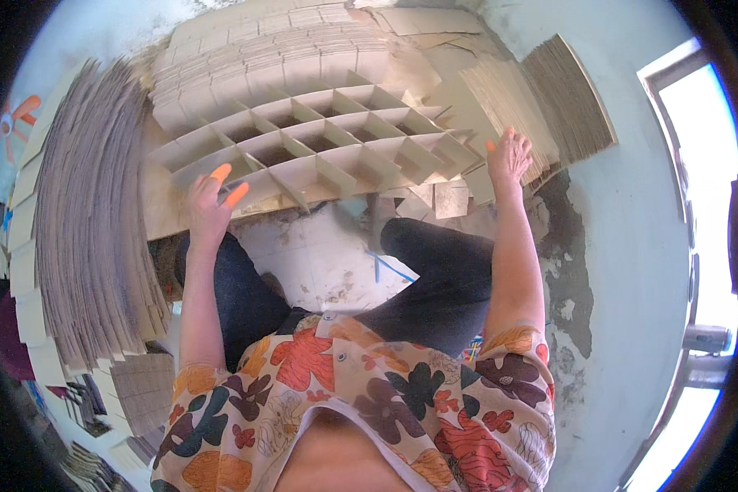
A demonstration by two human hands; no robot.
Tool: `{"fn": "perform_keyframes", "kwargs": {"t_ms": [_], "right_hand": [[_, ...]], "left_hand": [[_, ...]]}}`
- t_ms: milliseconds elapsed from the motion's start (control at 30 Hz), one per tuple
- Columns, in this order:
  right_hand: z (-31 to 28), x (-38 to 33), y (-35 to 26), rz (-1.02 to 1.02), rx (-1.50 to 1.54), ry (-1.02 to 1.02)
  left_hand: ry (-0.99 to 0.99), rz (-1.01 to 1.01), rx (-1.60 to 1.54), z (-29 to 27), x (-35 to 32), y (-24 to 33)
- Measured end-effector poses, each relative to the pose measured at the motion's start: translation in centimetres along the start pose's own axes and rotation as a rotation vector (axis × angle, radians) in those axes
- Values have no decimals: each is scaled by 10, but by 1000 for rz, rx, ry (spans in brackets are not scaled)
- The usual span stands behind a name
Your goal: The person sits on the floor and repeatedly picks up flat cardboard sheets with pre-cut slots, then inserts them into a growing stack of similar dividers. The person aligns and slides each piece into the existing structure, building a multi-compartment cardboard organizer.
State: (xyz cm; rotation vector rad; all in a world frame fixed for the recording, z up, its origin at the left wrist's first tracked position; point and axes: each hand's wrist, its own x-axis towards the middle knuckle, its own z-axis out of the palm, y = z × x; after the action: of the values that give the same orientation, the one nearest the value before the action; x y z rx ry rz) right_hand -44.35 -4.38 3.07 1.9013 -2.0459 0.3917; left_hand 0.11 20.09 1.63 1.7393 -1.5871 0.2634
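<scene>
A cardboard divider grid (336,169) of crossed, slotted strips stands on the work table in front of me. At its near left corner is my left hand (208,207), with orange covers on its thumb and forefinger. Those two fingers are spread apart, and nothing shows between them. My right hand (510,161) is past the grid's right end, over the near edge of a stack of pale cardboard strips (504,102). Its fingers stretch forward with the thumb held apart, orange covers on two tips; whether it touches the strips I cannot tell.
Long rows of stacked cardboard strips (271,70) fill the table's back. A tall stack (98,213) rises at the left, and a browner one (570,102) leans by the right wall. Small cardboard pieces (450,199) lie at the near edge. A bright window (705,139) is far right.
</scene>
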Motion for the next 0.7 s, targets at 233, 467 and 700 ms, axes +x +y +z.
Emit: {"fn": "perform_keyframes", "kwargs": {"t_ms": [233, 467, 700], "right_hand": [[29, 2, 50, -92, -51, -91], [23, 3, 57, -31, 102, -29], [-54, 10, 11, 114, 405, 475]], "left_hand": [[-32, -3, 64, -5, 5, 5], [0, 20, 119, -2, 2, -3], [48, -32, 133, -8, -4, -7]]}}
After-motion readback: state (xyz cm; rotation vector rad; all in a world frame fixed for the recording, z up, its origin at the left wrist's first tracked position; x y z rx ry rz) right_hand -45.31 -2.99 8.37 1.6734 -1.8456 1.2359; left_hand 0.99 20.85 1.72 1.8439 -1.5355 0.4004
